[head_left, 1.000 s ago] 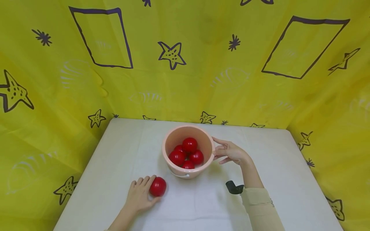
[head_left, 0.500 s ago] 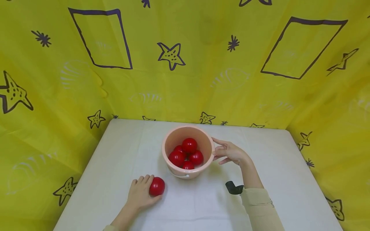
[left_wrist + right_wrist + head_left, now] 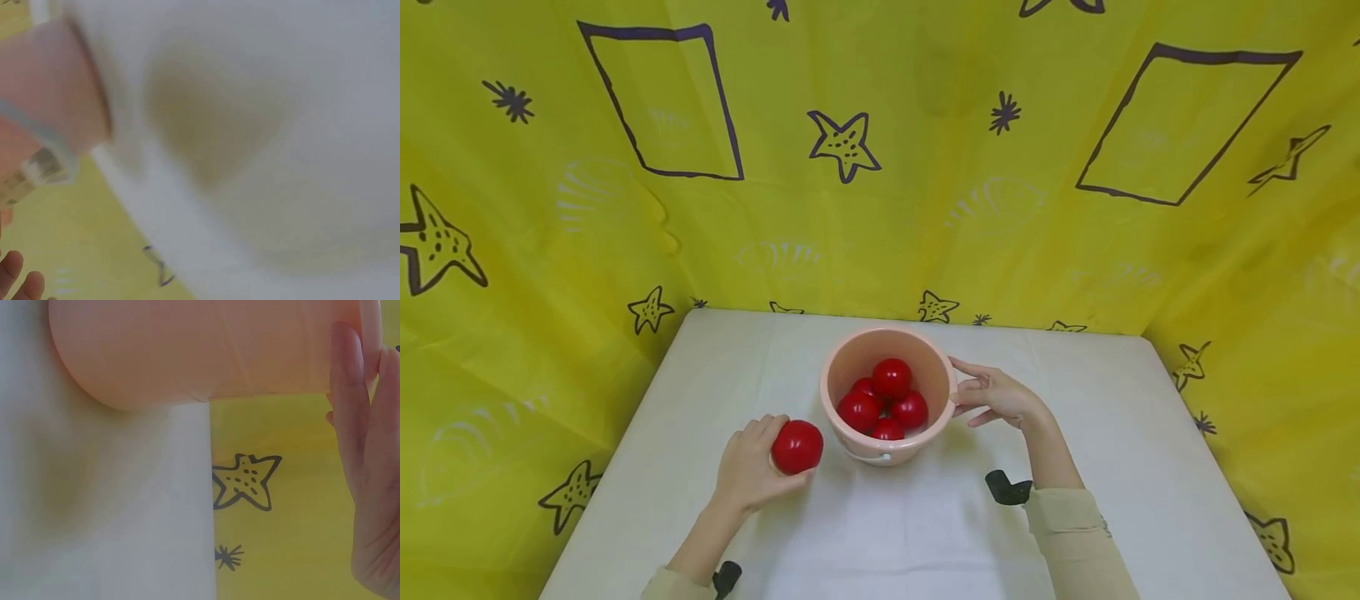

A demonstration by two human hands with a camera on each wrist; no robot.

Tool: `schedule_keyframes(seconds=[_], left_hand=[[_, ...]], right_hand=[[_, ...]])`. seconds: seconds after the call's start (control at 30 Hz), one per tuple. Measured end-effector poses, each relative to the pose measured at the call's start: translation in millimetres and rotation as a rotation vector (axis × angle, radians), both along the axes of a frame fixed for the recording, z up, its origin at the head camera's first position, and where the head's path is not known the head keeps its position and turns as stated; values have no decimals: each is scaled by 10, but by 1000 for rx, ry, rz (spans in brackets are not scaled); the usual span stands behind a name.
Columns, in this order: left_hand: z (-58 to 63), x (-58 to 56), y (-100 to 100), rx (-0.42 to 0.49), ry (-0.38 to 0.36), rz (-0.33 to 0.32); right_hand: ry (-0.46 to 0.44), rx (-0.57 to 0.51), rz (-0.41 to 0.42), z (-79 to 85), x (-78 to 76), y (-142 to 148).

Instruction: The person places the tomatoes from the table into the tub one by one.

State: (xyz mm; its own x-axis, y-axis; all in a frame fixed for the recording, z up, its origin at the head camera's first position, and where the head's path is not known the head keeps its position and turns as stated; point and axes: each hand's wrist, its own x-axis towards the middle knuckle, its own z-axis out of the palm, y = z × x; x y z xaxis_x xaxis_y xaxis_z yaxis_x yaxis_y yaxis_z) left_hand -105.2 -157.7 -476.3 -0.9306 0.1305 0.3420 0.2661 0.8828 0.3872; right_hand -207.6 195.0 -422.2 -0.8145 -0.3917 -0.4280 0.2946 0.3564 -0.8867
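Observation:
A glossy red ball (image 3: pixel 797 447) is held by my left hand (image 3: pixel 747 467) above the table, left of the bucket. Its thumb and fingers curl round the ball's sides. The peach bucket (image 3: pixel 880 452) stands upright in the middle, with several similar red balls (image 3: pixel 892 378) inside. My right hand (image 3: pixel 1003 396) is at the bucket's right rim; in the right wrist view a fingertip (image 3: pixel 347 347) lies on the outer wall under the rim, and another finger reaches past the rim. Only fingertips (image 3: pixel 30 287) of the left hand show in the left wrist view; its ball is out of sight there.
The bucket's white bail handle (image 3: pixel 62 162) hangs down at its front. A white cloth covers the table (image 3: pixel 1112 433). Yellow curtains (image 3: pixel 910 250) with starfish drawings close off the back and both sides. Dark wrist mounts (image 3: pixel 1007 487) stick out from both sleeves.
My left hand has taken firmer hold of the red ball and raised it off the table, shifting forward and slightly left. The right hand and bucket have stayed where they were.

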Motion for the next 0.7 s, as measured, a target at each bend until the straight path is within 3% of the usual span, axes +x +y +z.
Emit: schedule_keyframes(seconds=[0.2,0.4,0.53,0.7], left_hand=[[318,-191,63,96,61,-63],[462,-436,269,89,110,-167],[484,-620,460,14,118,-222],[522,-820,707,-161,123,-282]], right_hand=[[-4,1,-2,-1,0,-5],[-2,1,2,17,-4,-2],[-5,-6,4,24,0,-7],[-2,-14,7,27,6,-4]])
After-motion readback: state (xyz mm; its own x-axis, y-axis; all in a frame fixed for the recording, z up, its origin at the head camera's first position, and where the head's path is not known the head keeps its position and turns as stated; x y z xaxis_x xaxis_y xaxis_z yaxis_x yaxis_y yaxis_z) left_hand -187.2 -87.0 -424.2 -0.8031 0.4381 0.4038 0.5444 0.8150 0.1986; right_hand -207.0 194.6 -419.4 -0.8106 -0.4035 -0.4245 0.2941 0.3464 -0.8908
